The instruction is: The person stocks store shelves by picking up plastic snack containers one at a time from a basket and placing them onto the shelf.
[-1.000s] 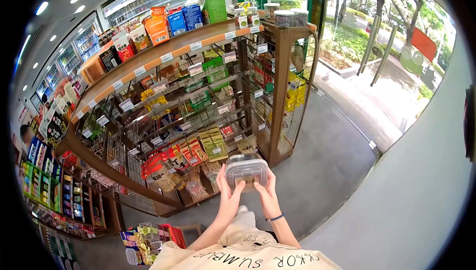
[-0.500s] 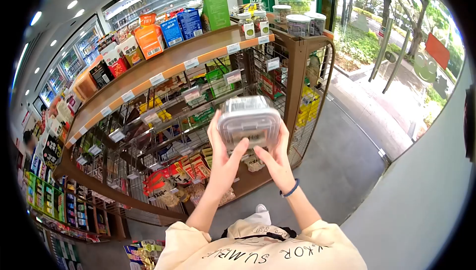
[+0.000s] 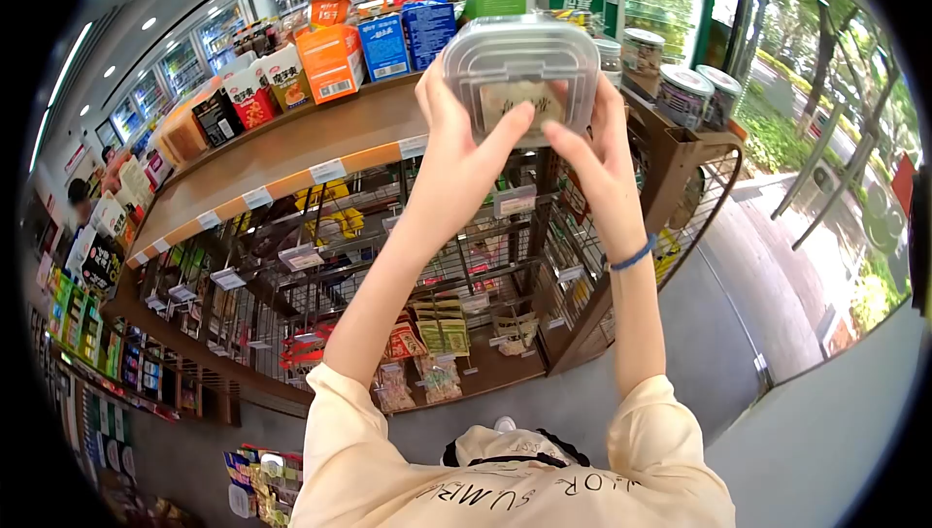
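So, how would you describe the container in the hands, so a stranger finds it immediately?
Look at the wooden top shelf of the rack. Above its right end, both hands hold up a clear plastic box, left hand and right hand. Unlike the round jars nearby, it is rectangular.

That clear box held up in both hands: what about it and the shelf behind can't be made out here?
Head view only:
- Box: its contents, hidden behind the label and cloudy lid; label text too small.
- Left hand and right hand: palms and far fingers, hidden behind the box.
- Top shelf: the spot behind the box, covered by it.
- Jars: labels too small.
- Price tags: print blurred.
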Tool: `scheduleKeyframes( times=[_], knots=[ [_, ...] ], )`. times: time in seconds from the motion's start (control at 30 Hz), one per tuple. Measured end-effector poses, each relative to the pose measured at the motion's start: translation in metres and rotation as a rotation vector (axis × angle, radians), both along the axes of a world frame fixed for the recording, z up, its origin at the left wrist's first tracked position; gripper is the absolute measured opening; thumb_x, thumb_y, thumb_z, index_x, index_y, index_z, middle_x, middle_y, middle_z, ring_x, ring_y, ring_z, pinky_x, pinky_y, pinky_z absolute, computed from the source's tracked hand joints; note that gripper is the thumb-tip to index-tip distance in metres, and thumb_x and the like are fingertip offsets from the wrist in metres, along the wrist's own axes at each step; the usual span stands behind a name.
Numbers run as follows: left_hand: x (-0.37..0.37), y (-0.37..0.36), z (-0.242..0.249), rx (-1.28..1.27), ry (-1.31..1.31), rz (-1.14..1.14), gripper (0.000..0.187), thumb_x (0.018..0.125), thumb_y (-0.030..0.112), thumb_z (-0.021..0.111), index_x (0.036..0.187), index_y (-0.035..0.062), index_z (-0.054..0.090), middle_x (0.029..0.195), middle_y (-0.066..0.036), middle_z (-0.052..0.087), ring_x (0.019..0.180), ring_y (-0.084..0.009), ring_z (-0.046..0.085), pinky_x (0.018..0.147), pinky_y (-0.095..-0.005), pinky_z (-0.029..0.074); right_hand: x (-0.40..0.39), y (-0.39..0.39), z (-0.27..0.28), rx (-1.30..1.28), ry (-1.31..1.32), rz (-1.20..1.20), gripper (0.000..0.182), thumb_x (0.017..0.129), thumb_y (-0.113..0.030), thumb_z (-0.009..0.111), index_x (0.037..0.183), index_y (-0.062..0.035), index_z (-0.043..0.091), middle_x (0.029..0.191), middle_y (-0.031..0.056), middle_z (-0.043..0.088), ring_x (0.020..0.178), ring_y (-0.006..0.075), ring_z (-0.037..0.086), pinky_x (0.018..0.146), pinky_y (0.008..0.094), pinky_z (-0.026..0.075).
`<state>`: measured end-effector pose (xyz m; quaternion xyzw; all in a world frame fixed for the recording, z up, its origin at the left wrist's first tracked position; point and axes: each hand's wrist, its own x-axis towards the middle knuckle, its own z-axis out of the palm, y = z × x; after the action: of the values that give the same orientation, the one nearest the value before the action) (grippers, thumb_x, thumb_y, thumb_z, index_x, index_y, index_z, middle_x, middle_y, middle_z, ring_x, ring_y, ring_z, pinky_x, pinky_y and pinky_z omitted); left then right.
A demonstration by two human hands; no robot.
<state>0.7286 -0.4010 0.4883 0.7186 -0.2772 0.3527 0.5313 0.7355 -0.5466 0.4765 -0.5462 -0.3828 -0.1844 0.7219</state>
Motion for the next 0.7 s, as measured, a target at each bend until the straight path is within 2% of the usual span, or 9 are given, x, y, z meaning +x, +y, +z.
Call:
scheduleKeyframes(
  times=[0.07, 0.3, 0.37, 0.4, 0.47, 0.6, 0.7],
  knots=[
    [0.011, 0.005, 0.017, 0.016, 0.013, 0.050, 0.071, 0.080, 0.021, 0.061, 0.129, -0.0037, 0.016, 0.125, -0.018, 0.020, 0.122, -0.0262, 0.021, 0.101, -0.0361, 0.024, 0.025, 0.001, 0.011, -0.046, -0.028, 0.032, 0.065, 0.080, -0.010, 0.062, 0.130, 0.0000, 0.022, 0.124, 0.0134, 0.041, 0.115, 0.0198, 0.041, 0.099, 0.0321, 0.031],
    [0.046, 0.014, 0.039, 0.105, 0.076, 0.151, 0.072, 0.079, 0.029, 0.060, 0.128, -0.0040, 0.020, 0.127, -0.020, 0.021, 0.124, -0.0274, 0.016, 0.102, -0.0363, 0.023, 0.083, 0.002, 0.027, -0.135, -0.124, -0.050, 0.081, 0.077, -0.021, 0.066, 0.136, -0.0035, 0.013, 0.123, 0.0164, 0.044, 0.115, 0.0227, 0.043, 0.097, 0.0324, 0.033],
    [0.059, 0.013, 0.035, 0.085, 0.062, 0.146, 0.069, 0.079, 0.031, 0.060, 0.127, -0.0027, 0.025, 0.125, -0.020, 0.027, 0.123, -0.0270, 0.018, 0.101, -0.0364, 0.023, 0.096, 0.000, 0.027, -0.246, -0.202, -0.166, 0.085, 0.075, -0.028, 0.067, 0.136, -0.0032, 0.012, 0.119, 0.0179, 0.048, 0.110, 0.0244, 0.048, 0.094, 0.0327, 0.035],
    [0.062, 0.014, 0.032, 0.080, 0.118, 0.165, 0.068, 0.078, 0.032, 0.061, 0.126, -0.0019, 0.027, 0.124, -0.019, 0.029, 0.122, -0.0265, 0.019, 0.100, -0.0364, 0.024, 0.106, 0.000, 0.026, -0.261, -0.163, -0.114, 0.089, 0.074, -0.033, 0.068, 0.135, -0.0022, 0.012, 0.116, 0.0191, 0.050, 0.107, 0.0256, 0.050, 0.093, 0.0328, 0.037],
    [0.075, 0.018, 0.024, 0.051, 0.134, 0.190, 0.063, 0.077, 0.033, 0.062, 0.122, -0.0010, 0.035, 0.121, -0.017, 0.034, 0.118, -0.0255, 0.023, 0.099, -0.0363, 0.026, 0.111, 0.001, 0.024, -0.272, -0.172, -0.095, 0.089, 0.073, -0.033, 0.068, 0.135, -0.0016, 0.012, 0.117, 0.0197, 0.050, 0.108, 0.0261, 0.049, 0.093, 0.0328, 0.037],
    [0.073, 0.020, 0.021, -0.008, 0.217, 0.183, 0.063, 0.077, 0.033, 0.062, 0.120, -0.0028, 0.036, 0.119, -0.018, 0.036, 0.118, -0.0259, 0.027, 0.098, -0.0363, 0.027, 0.126, 0.003, 0.023, -0.315, -0.196, -0.090, 0.088, 0.073, -0.035, 0.067, 0.134, -0.0004, 0.014, 0.119, 0.0222, 0.047, 0.112, 0.0281, 0.046, 0.094, 0.0342, 0.035],
    [0.081, 0.023, 0.013, 0.006, 0.158, 0.294, 0.065, 0.076, 0.035, 0.063, 0.118, -0.0063, 0.036, 0.115, -0.019, 0.038, 0.113, -0.0261, 0.035, 0.095, -0.0355, 0.032, 0.127, 0.002, 0.022, -0.315, -0.188, -0.074, 0.086, 0.073, -0.036, 0.067, 0.133, 0.0000, 0.016, 0.118, 0.0232, 0.047, 0.112, 0.0288, 0.047, 0.095, 0.0345, 0.035]
  ],
)
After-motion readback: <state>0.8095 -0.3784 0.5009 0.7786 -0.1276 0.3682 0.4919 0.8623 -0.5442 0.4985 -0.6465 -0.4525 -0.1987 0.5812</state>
